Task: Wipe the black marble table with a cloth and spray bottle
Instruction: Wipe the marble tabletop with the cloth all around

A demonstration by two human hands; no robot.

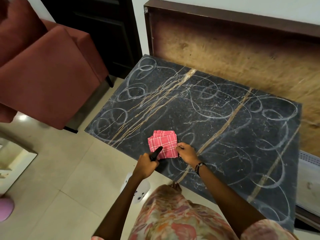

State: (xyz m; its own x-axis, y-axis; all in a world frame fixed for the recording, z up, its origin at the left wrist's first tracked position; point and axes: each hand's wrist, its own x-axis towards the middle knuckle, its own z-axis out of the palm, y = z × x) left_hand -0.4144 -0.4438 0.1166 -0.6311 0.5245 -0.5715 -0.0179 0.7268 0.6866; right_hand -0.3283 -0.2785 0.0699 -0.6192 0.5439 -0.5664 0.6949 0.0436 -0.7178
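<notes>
- A folded red-checked cloth [162, 144] lies flat on the black marble counter [225, 135], near its front-left edge, at roughly 12 o'clock from the person.
- The right hand [186, 152] pinches the cloth's right edge at 3 o'clock, fingers curled; it is the hand actually on the cloth.
- The left hand [147, 164] grips a black spray bottle [155, 154], nozzle aimed at the cloth from 7 o'clock, just overlapping its near corner.
- Chalky swirls cover the counter from 10 to 3 o'clock, so wiping looks barely begun.
- A red sofa [45, 70] stands at 10 o'clock.
</notes>
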